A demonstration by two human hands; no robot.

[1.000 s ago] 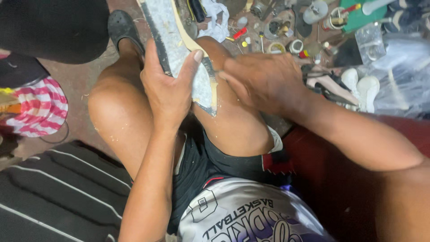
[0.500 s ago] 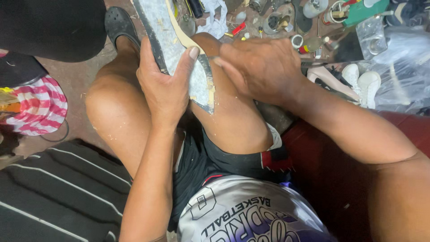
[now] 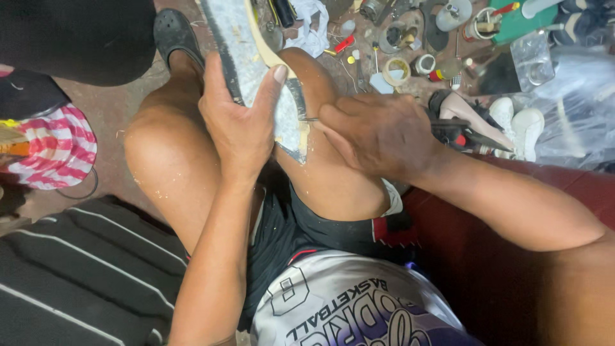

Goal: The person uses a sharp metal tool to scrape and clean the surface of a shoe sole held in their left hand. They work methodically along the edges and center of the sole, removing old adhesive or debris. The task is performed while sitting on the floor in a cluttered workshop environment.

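Worn shoe sole (image 3: 256, 64), grey, scuffed, tan-edged, lying across bare right knee (image 3: 333, 173); left hand (image 3: 240, 125) clamped around it; right hand (image 3: 381, 134) closed on thin metal tool (image 3: 309, 119) touching sole's edge

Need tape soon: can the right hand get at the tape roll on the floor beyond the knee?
Probably yes: the right hand is nearest the tape roll, open floor between, but it grips a thin tool against the shoe sole.
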